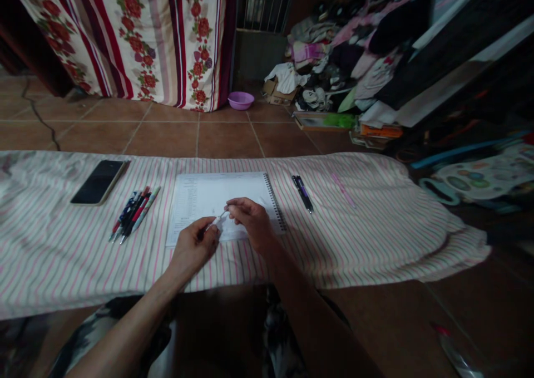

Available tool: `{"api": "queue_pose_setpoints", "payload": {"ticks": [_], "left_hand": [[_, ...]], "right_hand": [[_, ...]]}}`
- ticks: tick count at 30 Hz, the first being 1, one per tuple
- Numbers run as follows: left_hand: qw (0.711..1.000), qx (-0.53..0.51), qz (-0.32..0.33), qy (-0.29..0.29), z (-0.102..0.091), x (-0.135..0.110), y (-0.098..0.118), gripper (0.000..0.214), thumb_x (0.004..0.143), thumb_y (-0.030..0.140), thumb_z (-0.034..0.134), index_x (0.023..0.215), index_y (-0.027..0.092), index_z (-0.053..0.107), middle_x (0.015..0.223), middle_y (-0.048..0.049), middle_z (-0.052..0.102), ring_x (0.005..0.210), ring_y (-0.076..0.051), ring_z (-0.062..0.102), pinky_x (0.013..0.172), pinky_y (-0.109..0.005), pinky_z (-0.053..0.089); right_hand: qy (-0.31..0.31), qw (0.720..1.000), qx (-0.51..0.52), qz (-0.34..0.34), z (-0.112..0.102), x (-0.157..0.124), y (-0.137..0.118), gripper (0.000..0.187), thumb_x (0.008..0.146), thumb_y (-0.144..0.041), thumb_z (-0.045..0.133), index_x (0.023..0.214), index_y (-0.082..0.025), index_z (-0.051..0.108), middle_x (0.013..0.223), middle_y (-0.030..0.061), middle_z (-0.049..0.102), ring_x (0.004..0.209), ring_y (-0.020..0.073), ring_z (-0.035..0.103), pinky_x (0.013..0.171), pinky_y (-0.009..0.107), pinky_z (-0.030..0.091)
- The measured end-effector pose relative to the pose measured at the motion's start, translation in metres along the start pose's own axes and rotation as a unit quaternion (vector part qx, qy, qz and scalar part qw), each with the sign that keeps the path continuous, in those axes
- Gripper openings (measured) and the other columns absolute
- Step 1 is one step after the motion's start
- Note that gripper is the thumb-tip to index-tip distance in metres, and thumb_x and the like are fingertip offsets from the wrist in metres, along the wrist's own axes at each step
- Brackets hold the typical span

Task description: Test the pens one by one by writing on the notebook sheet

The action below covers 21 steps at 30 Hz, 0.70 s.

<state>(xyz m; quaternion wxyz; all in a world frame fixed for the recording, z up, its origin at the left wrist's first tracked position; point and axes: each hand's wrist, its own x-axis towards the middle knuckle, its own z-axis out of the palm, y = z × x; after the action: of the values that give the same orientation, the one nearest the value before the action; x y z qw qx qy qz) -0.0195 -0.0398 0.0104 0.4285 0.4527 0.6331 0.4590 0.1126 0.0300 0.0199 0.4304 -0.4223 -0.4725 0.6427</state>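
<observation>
One long surface [375, 239], draped in striped cloth, stretches right across the play. On it lies an open spiral notebook [233, 187], coil to the right. Out left, the phone [99, 183] lies flat, and just beside it a loose bundle of pens [136, 211]. Now the hands, over the notebook's near half! Left hand [194, 241]: a close grip, fingers bent round a slim white piece [216, 220]. Right hand [254, 219]: fingertips pinched together at a thin stem [223, 214] running from that piece, the exact contact too small to tell. Off right, two dark pens [303, 195] side by side, then a pink pen [344, 191]. Fine two-handed handling is the step in hand, I'd judge; the next move calls for a steady left grip and a light, straight right pinch.
</observation>
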Motion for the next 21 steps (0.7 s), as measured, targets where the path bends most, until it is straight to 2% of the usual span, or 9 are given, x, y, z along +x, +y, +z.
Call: {"api": "queue_pose_setpoints", "payload": {"ticks": [9, 21], "left_hand": [[1.0, -0.011, -0.004, 0.008, 0.0, -0.0017, 0.0043, 0.033, 0.07, 0.038, 0.057, 0.089, 0.013, 0.065, 0.062, -0.0011, 0.061, 0.055, -0.014, 0.053, 0.052, -0.025, 0.041], [1.0, 0.025, 0.011, 0.009, -0.0011, -0.0011, 0.0021, 0.032, 0.073, 0.036, 0.054, 0.091, 0.012, 0.066, 0.062, -0.0022, 0.062, 0.055, -0.015, 0.055, 0.053, -0.026, 0.043]], "right_hand": [[-0.002, 0.999, -0.048, -0.021, 0.0016, 0.0008, -0.0004, 0.011, 0.065, -0.026, 0.063, 0.074, -0.02, 0.066, 0.07, 0.0014, 0.067, 0.059, 0.0119, 0.055, 0.051, 0.023, 0.04], [-0.023, 0.99, -0.114, -0.076, -0.0001, 0.0002, 0.0032, 0.012, 0.068, -0.025, 0.059, 0.076, -0.021, 0.067, 0.067, 0.0003, 0.065, 0.057, 0.0112, 0.053, 0.049, 0.022, 0.04]]}}
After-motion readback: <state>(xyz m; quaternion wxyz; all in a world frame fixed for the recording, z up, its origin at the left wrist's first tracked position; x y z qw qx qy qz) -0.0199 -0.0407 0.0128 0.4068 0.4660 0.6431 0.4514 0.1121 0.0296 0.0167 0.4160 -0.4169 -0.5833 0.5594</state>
